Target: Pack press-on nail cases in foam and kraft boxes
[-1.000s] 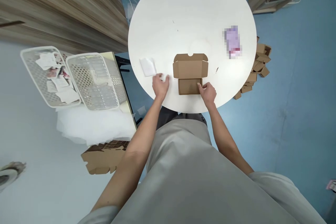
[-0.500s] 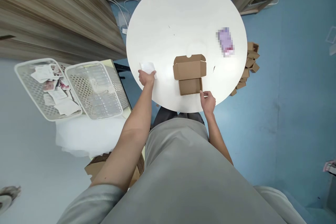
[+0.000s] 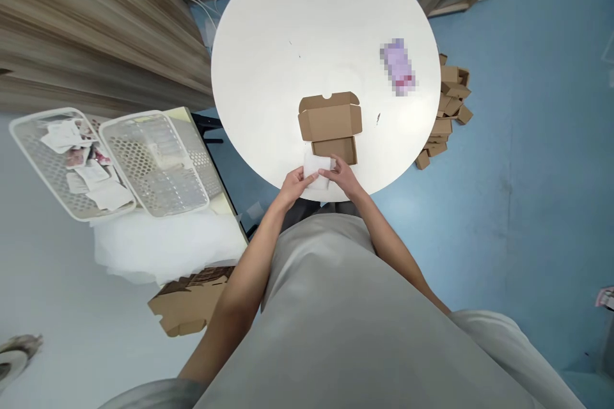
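A small white wrapped packet (image 3: 316, 169) is held between my two hands, over the front edge of an open cardboard box (image 3: 330, 121). My left hand (image 3: 293, 186) grips the packet's left side, thumb on top. On its right side my right hand (image 3: 341, 176) has fingers and thumb closed on it. The box lies on the round white table (image 3: 268, 32) with its lid folded back, away from me. Its tray part is partly hidden by the packet and my right hand. What the white wrapping contains cannot be seen.
A blurred purple item (image 3: 399, 67) lies on the table's right. Small cardboard boxes (image 3: 448, 102) are piled beyond the right edge. To the left stand a basket with white packets (image 3: 71, 204) and another basket (image 3: 156, 208), with white sheeting (image 3: 163, 243) and flat cardboard (image 3: 187, 307) nearer me.
My left hand has brought the white packet from the table's left to the box's front. My right hand has left the box's corner and taken hold of the packet too.
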